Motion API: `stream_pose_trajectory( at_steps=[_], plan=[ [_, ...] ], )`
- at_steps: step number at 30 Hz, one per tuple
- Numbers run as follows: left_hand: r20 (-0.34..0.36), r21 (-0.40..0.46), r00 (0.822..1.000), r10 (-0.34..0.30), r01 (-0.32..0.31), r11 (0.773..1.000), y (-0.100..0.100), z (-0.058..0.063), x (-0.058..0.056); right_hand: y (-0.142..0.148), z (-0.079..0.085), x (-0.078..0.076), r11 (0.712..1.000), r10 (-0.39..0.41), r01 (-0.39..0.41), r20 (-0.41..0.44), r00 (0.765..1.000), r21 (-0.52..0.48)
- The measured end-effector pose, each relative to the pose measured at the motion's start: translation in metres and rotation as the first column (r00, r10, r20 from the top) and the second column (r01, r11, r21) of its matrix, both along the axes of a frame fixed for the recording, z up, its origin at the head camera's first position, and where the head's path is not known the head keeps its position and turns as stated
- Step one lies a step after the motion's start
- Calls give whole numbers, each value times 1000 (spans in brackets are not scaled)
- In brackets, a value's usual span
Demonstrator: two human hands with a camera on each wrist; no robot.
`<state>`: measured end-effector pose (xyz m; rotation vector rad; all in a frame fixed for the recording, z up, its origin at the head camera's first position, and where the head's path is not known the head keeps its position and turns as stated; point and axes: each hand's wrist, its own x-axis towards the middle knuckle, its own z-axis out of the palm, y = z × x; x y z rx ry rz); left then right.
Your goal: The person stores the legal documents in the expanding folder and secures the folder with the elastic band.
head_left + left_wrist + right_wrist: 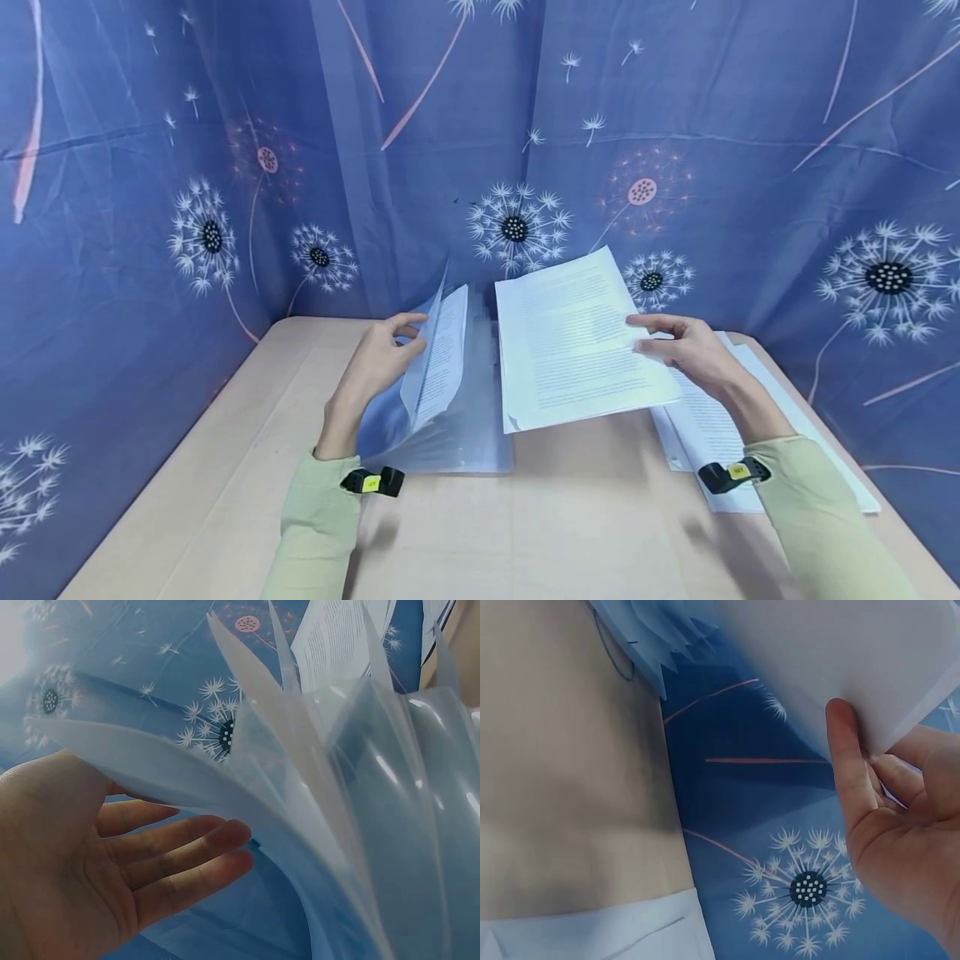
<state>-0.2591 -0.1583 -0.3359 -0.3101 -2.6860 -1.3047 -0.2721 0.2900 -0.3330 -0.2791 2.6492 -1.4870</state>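
A blue folder with clear plastic pockets (480, 433) lies spread on the table, some of its leaves standing up. My left hand (377, 354) pinches raised leaves of it, thumb on one side and fingers on the other; the left wrist view shows the translucent leaves (270, 750) fanned out beyond the fingers. Printed text shows on a sheet (448, 354) among these leaves. To the right, my right hand (693, 354) holds a few printed sheets (573, 342) by their right edge, tilted above the table. Their blank underside (817, 660) fills the top of the right wrist view.
More printed papers (720, 433) lie loosely stacked on the table's right side, partly under my right forearm. The pale wooden table (585, 533) ends at a blue dandelion-patterned curtain (450, 167) behind and on both sides.
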Motion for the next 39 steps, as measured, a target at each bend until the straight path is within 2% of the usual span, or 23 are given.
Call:
stream_pose_trajectory(
  at_steps=[9,24,39],
  plan=[
    [4,-4,1000,4,-4,1000,0,1,1,-7,4,-2,1000,5,-5,28,1000,-19],
    [-9,-15,1000,5,-6,1000,0,0,0,-28,9,-6,989,44,-38,39,998,-144],
    [-4,-2,1000,4,-4,1000,1,1,1,-47,2,-14,990,59,-55,22,998,-132]
  ],
)
